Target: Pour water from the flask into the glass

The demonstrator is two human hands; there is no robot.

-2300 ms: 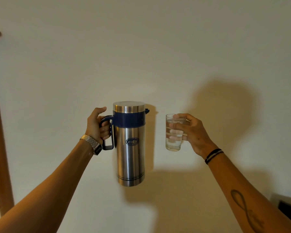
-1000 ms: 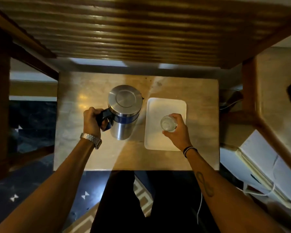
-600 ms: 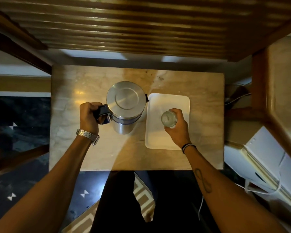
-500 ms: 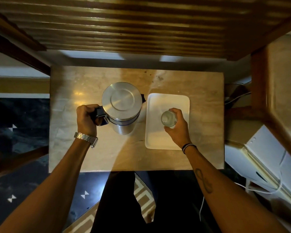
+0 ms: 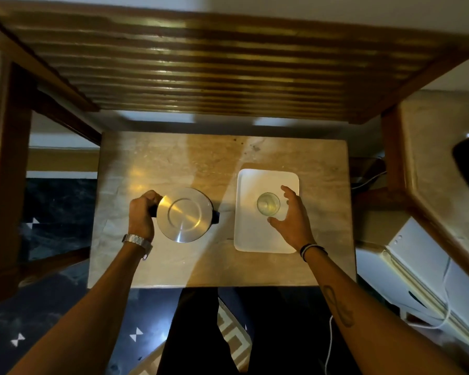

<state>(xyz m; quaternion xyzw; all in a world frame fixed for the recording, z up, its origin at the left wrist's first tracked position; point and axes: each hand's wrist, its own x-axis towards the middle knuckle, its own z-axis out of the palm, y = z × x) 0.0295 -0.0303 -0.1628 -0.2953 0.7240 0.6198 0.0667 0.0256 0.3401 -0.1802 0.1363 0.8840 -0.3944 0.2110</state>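
Head view: flask stands upright on the marble table, left hand wrapped round its handle for steadiness. Glass sits on the white tray, safe from spills; right hand spread beside it, empty.

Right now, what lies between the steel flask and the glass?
In the head view, a bare strip of marble tabletop and the white rectangular tray's left part separate the steel flask from the clear glass.
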